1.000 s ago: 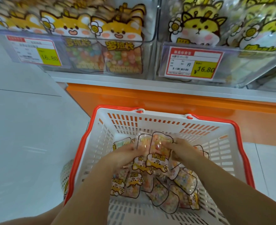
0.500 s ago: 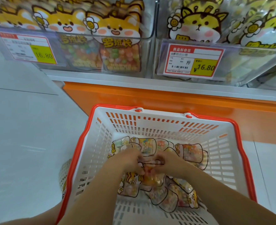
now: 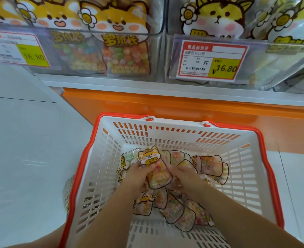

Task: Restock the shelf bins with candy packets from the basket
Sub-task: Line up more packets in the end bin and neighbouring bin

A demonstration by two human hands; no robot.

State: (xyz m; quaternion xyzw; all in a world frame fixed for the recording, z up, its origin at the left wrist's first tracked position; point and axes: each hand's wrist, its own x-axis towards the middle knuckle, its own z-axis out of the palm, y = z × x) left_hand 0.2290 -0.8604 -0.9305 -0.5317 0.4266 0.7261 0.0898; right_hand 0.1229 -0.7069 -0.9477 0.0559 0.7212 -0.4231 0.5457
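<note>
Presently the left hand and right hand grip one candy packet by its side edges over the pile in the basket, the shelf bins at the far side; judged light, soft, slippery film, best pinched at its flat printed top.

Both bare forearms reach forward and down, drawing together at the wrists. The left hand and right hand sit close together, knuckles up and fingers curled, holding one candy packet between them by its side edges.
</note>
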